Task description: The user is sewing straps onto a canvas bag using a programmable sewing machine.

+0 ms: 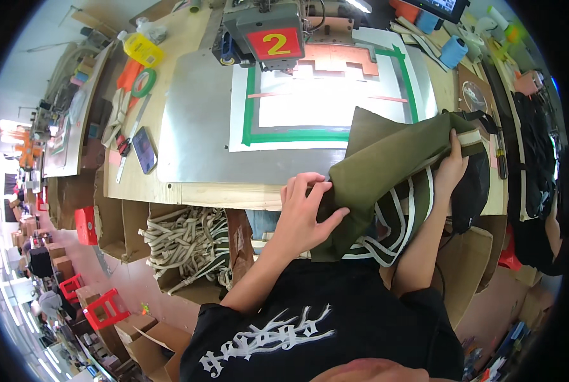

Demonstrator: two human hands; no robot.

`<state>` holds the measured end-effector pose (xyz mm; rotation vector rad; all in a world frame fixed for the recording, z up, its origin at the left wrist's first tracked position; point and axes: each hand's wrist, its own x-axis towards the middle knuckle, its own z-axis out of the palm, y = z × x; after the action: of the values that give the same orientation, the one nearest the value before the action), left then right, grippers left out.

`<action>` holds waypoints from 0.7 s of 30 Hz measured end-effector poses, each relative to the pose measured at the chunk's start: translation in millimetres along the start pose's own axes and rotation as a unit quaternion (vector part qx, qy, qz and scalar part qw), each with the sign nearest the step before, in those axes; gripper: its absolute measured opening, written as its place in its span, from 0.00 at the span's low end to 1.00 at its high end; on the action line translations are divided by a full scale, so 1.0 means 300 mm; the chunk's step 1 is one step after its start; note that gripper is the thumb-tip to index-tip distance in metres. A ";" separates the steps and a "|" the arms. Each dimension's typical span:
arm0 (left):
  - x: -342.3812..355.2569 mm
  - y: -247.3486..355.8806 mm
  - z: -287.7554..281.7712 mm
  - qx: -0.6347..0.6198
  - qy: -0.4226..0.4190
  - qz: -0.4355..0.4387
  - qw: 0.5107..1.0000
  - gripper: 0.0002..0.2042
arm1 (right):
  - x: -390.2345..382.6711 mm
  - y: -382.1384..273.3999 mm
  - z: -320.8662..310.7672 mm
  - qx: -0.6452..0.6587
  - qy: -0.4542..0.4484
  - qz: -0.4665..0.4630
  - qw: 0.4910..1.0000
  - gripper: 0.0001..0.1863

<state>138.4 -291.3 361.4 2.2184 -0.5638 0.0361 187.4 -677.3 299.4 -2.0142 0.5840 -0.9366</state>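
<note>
A large piece of olive green fabric (386, 153), folded over itself, lies across the front right of the work table and hangs toward my lap. White-edged bands show along its underside. My left hand (307, 213) grips its left edge at the table's front, with the thumb laid over the cloth. At the far right end my right hand (451, 167) holds the fabric beside a cream strip (469, 137), its fingers pointing up; part of its grip is hidden. Behind the fabric, a white template (237, 121) bordered with green tape rests on a metal plate (192, 121).
A machine head (262, 32) overhangs the template. On the left are a phone (145, 150), red-handled scissors (123, 145), green tape (144, 83) and a yellow bottle (141, 49). A blue thread cone (453, 51) stands back right. Below, a carton holds bundled cream straps (189, 248).
</note>
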 end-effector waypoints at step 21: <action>0.500 -0.020 -0.680 -0.093 0.039 0.206 0.973 0.18 | -0.045 -0.247 -0.108 0.530 -0.528 0.171 0.641 0.52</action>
<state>308.2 -195.3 522.9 1.8794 -0.9350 0.2744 158.5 -642.7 367.7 -0.9444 -0.2673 0.2739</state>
